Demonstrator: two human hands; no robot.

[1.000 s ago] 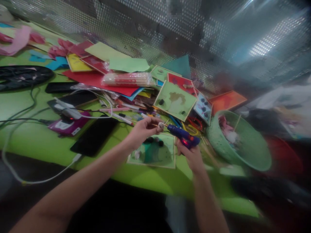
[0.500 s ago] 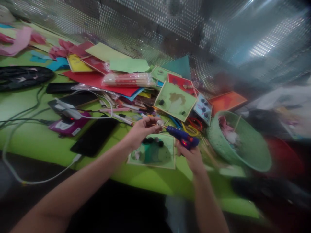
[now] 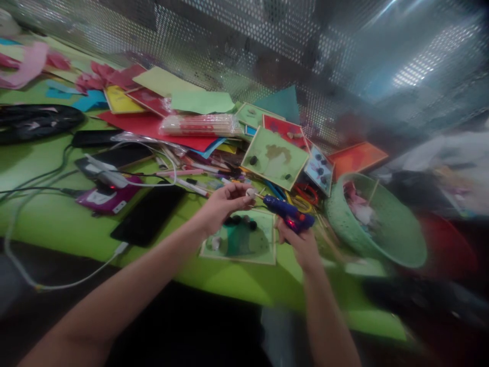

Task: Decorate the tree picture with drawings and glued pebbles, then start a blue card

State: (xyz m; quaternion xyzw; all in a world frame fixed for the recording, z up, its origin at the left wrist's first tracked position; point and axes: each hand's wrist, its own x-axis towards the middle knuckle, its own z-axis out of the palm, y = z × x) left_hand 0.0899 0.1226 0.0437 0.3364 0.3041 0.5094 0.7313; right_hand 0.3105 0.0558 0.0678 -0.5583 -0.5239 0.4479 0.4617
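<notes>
Between the fingertips of my left hand [image 3: 229, 201] is a small white ball [image 3: 251, 193], pinched at its edge; its material is too blurred to tell. My right hand [image 3: 300, 242] grips a blue hot glue gun [image 3: 288, 211] with a red light glowing on its body. The gun's nozzle points left and sits right by the ball; whether they touch I cannot tell. Beneath both hands lies a light green card [image 3: 263, 250] with a darker green shape, several black balls along its top and a white ball at its left.
Left are a purple power strip [image 3: 103, 199] with cables and a black phone [image 3: 148, 214]. Behind lie pens, scissors [image 3: 301, 202], a wrapped bundle of sticks [image 3: 200, 125] and decorated cards [image 3: 275, 158]. A green basket [image 3: 405, 244] stands at the right, before a perforated metal panel [image 3: 229, 46].
The glue gun has shifted very slightly to the right, its nozzle a little off the white ball. My left hand holds the ball in nearly the same place.
</notes>
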